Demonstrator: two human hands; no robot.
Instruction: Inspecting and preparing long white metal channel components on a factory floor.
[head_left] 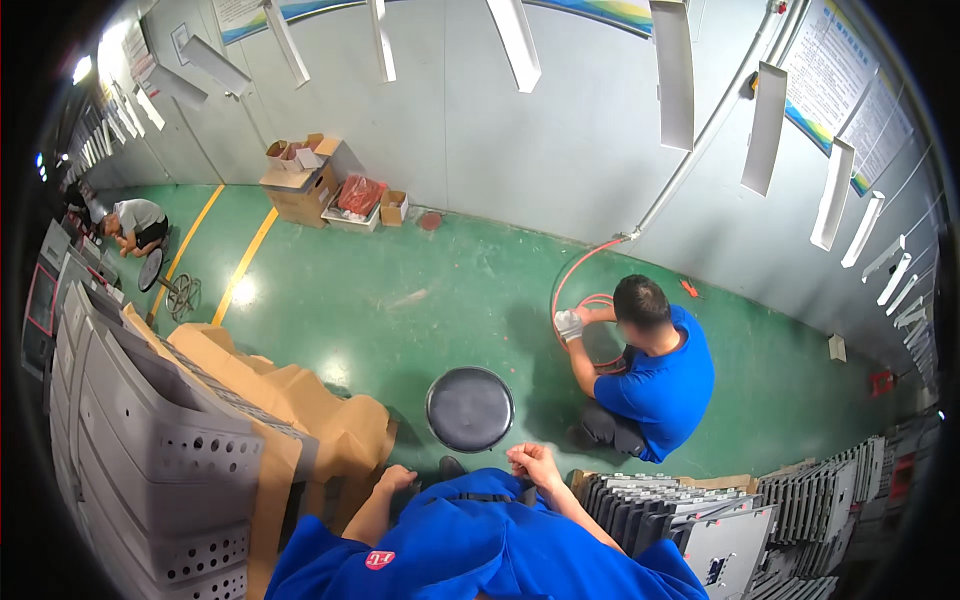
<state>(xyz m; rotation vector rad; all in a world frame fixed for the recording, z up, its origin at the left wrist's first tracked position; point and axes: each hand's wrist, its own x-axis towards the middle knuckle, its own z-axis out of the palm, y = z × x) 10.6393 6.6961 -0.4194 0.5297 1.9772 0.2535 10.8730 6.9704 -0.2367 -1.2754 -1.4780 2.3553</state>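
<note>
My left hand (398, 478) hangs low beside my body with its fingers curled in, next to the brown paper covering. Whether anything is inside it is hidden. Held out a little in front of my waist, my right hand (535, 463) has its fingers bent and pinched together; I cannot make out anything in them. Just beyond both hands stands a stool with a round black seat (470, 409), touched by neither. To the right of it a co-worker in a blue shirt (655, 365) squats, a white glove (569, 324) on one hand, handling a red hose (557, 285).
Grey moulded panels (160, 440) are stacked at left beside brown paper (310, 400). Racked grey panels (720, 540) stand at lower right. Cardboard boxes (300, 195) sit by the wall. White metal strips (675, 80) hang overhead. Another person (140, 222) crouches far left.
</note>
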